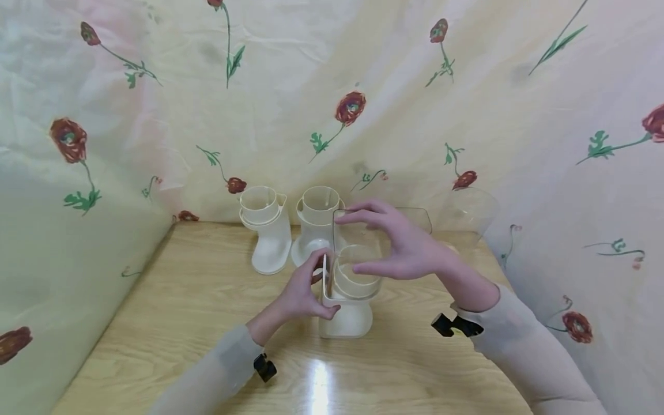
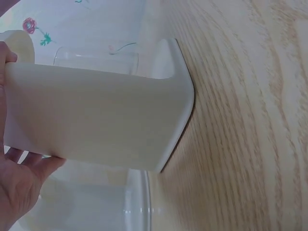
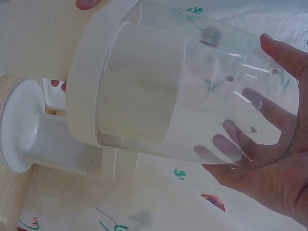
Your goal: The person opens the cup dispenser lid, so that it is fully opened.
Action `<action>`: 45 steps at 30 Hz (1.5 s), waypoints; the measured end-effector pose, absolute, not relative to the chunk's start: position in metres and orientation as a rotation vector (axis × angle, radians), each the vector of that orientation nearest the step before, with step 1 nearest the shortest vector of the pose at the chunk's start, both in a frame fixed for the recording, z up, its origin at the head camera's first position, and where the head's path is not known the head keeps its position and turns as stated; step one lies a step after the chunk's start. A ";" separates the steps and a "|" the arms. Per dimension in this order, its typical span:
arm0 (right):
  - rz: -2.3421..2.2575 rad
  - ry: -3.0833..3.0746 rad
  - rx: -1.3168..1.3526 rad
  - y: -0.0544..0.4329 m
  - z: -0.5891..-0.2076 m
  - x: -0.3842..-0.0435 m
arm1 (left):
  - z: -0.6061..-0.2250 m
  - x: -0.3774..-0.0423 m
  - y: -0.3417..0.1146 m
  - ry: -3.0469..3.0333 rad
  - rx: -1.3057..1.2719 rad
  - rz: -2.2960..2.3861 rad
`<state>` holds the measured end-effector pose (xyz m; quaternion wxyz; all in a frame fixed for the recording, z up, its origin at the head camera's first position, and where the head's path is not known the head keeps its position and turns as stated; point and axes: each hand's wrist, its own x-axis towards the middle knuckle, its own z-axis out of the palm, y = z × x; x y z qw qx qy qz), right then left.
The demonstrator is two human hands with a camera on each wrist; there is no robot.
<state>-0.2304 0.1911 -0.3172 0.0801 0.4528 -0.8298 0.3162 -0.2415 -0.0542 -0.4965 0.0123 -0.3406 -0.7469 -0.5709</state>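
Note:
My left hand [image 1: 301, 294] grips the upper part of a white dispenser stand [image 1: 346, 320], thumb on the near side and fingers on the far side. In the left wrist view, the stand's smooth wall [image 2: 96, 115] rises from a foot on the tabletop. A clear container [image 3: 216, 86] sits in the round white collar [image 3: 86, 86] at the stand's top. Around the container's far end curls my right hand [image 3: 274, 159], with several fingers showing through the plastic. From the head view, the right hand [image 1: 399, 242] is above and to the right of the collar.
Two more white stands with round collars, a left one [image 1: 272, 248] and a middle one [image 1: 313, 230], stand at the back of the wooden table [image 1: 207, 323]. Another clear container [image 1: 469, 213] is at the back right. Flower-patterned cloth [image 1: 290, 69] hangs around the table.

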 end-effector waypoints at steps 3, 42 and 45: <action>0.976 -2.472 1.349 0.194 -0.317 -0.231 | -0.496 -0.244 -0.052 -2.330 -1.070 -1.774; 0.864 -2.732 1.282 0.182 -0.287 -0.246 | -0.506 -0.243 -0.052 -2.241 -0.964 -1.971; 0.877 -2.728 1.263 0.182 -0.288 -0.242 | -0.507 -0.242 -0.052 -2.234 -0.974 -1.936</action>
